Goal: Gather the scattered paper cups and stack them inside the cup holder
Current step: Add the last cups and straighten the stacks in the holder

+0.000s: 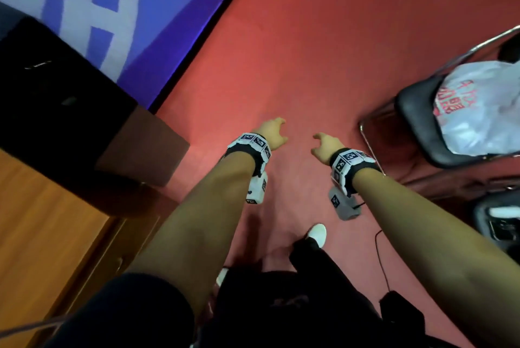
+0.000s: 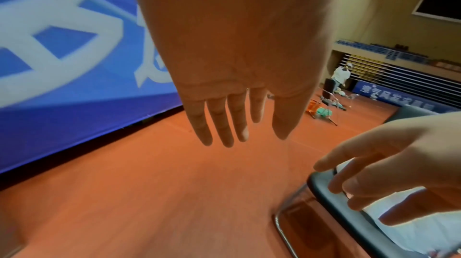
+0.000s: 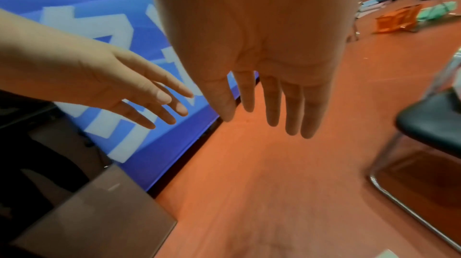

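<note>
Red floor [image 1: 323,52] beneath left hand [image 1: 271,132], right hand [image 1: 323,145].

Paper cups and cup holder: out of frame in every view. Left grip [image 1: 271,132] and right grip [image 1: 323,145] carry none, fingers straight.

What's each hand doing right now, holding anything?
Left hand: open, fingers straight and spread, holding nothing.
Right hand: open, fingers straight, holding nothing.
No paper cups or cup holder in any view.
</note>
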Tool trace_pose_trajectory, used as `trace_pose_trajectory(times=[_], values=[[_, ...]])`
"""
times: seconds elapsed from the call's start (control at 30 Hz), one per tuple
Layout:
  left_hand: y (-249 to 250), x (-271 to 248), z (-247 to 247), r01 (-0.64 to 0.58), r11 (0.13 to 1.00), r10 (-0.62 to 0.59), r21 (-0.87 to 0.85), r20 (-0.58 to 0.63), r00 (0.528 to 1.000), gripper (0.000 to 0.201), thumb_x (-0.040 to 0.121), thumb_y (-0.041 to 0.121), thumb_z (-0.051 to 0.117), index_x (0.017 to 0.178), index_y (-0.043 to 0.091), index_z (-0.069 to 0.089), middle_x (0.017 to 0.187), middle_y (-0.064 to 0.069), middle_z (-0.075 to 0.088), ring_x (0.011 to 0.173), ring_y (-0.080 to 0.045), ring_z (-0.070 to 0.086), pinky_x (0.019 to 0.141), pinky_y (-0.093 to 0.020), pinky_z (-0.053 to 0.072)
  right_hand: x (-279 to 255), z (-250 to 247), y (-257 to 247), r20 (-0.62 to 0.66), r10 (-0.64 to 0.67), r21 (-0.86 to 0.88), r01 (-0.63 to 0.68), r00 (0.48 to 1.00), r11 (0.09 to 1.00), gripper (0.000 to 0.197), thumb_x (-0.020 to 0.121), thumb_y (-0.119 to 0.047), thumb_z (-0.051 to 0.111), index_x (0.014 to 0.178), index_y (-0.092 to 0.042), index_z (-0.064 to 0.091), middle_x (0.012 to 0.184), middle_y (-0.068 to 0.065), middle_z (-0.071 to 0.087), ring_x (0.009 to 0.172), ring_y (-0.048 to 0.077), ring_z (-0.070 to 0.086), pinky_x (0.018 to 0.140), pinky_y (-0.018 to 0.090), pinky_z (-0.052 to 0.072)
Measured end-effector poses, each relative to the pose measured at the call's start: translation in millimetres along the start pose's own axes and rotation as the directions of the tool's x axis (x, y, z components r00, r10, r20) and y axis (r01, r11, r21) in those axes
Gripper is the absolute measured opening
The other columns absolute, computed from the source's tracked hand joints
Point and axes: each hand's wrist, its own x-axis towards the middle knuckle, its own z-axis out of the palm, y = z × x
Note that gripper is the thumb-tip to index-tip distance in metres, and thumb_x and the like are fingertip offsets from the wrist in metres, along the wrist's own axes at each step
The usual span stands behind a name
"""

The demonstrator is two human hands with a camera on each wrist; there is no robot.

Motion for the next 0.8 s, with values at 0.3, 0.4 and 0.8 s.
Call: trace_pose_trajectory(times=[0.3,0.4,0.8], values=[[72.6,148.4,148.8,-0.100,0.995,0.093,0.026,0.187,0.978,0.057,0.093,0.020,0.057,0.145,0.010,0.035,0.141,-0.013,0.049,0.126,-0.029,0.049,0.105,-0.039,0.039,115.3,27.2,170.1,0.016,0.231,0.106,-0.231,0.973,0.967,0.047,0.091,-0.014,0.055,0.137,-0.008,0.046,0.136,0.019,0.051,0.125,0.035,0.047,0.100,0.033,0.037],[57.9,198.8,206.1,-0.131,0.991,0.120,0.033,0.226,0.967,0.049,0.093,0.019,0.056,0.138,0.005,0.042,0.134,-0.017,0.054,0.121,-0.032,0.052,0.101,-0.042,0.041,167.6,64.9,203.4,0.025,0.266,0.159,-0.267,0.964,0.951,0.046,0.092,-0.015,0.054,0.137,-0.007,0.046,0.134,0.019,0.053,0.124,0.035,0.048,0.100,0.034,0.038],[-74.1,483.2,414.4,0.018,0.996,-0.013,-0.083,0.058,0.998,0.054,0.088,0.019,0.061,0.137,0.009,0.043,0.135,-0.018,0.048,0.122,-0.034,0.049,0.104,-0.041,0.039,468.9,242.2,328.6,-0.099,0.258,0.231,-0.230,0.961,0.945,0.056,0.090,-0.011,0.054,0.144,-0.007,0.036,0.143,0.018,0.043,0.130,0.032,0.043,0.103,0.032,0.034]])
